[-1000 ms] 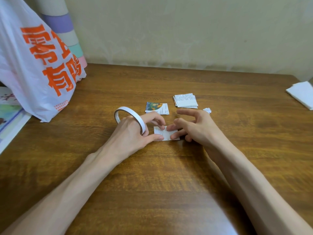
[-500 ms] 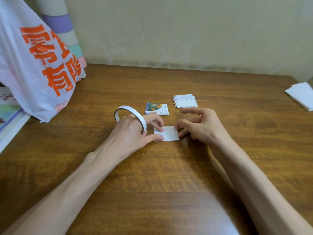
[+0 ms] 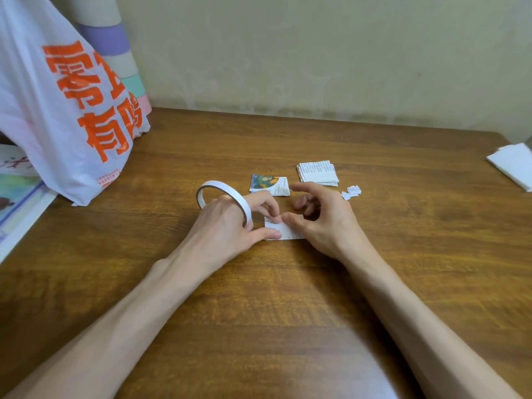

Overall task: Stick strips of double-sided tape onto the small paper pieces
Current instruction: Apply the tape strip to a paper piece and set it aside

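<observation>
**Wooden table (image 3: pixel 288 298), two hands closing on one paper piece**

Both forearms come up from the bottom corners of the frame and meet just below centre. The left hand (image 3: pixel 227 226) lies knuckles-up with its fingers hooked through the tape roll (image 3: pixel 221 194), which stands on edge around them like a big white bangle. Its thumb lies flat along the lower left of the paper piece (image 3: pixel 288 233), pinning it to the wood, and its forefinger curls down so the tip lands on the top edge.

The right hand (image 3: pixel 325 223) comes in from the other side. Its thumb tip is down on the paper's upper edge, touching that left forefinger tip, with the forefinger reaching out above and the other fingers curled loosely over the palm. Whether the right hand is nipping anything under there, I can't tell.

The paper piece is small, white and rectangular, with faint print lines, flat on the table between the two hands.

Just above the hands lies a picture piece (image 3: pixel 269 184) with a colourful corner. To its right is a stack of paper pieces (image 3: pixel 316 172), printed side up, and a few torn scraps (image 3: pixel 351 192) sit beside the right forefinger. A plastic bag (image 3: pixel 66 110) with orange lettering fills the upper left.
</observation>
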The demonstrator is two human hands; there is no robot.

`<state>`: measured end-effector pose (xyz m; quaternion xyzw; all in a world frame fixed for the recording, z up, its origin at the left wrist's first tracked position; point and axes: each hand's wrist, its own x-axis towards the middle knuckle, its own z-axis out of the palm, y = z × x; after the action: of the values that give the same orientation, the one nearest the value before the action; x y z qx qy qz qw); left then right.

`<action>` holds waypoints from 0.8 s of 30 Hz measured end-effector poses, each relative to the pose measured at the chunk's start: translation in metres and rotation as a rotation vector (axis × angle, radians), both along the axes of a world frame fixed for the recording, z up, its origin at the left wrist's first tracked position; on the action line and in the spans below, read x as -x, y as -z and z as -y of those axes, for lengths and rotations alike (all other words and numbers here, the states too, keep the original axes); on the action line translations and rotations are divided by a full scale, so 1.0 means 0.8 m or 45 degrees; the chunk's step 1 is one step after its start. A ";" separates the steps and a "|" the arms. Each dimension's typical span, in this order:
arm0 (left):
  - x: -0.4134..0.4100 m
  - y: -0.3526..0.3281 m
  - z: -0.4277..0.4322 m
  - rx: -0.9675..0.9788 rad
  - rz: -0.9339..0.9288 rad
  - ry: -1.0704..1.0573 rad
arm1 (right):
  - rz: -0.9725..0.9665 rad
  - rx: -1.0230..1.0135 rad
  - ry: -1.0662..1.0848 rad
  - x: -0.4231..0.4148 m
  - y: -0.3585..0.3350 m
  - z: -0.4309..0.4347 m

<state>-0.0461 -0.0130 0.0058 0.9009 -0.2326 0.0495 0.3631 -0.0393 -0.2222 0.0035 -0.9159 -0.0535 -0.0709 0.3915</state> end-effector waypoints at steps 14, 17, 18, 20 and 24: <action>-0.003 -0.001 0.001 0.221 -0.258 -0.031 | -0.023 -0.017 0.041 -0.003 -0.003 0.008; 0.001 -0.003 -0.001 0.241 -0.245 -0.063 | -0.010 0.013 0.039 -0.002 -0.004 0.007; 0.001 -0.004 -0.001 0.234 -0.227 -0.083 | -0.012 0.017 0.042 -0.001 -0.005 0.006; 0.000 -0.006 -0.002 0.199 -0.198 -0.126 | -0.023 0.016 0.049 0.000 -0.006 0.007; 0.000 -0.008 -0.002 0.139 -0.239 -0.159 | -0.028 -0.220 0.035 0.002 -0.011 0.005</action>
<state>-0.0459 -0.0115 0.0124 0.8932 -0.1379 -0.0001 0.4280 -0.0409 -0.2259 0.0121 -0.8800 -0.0303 -0.0707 0.4686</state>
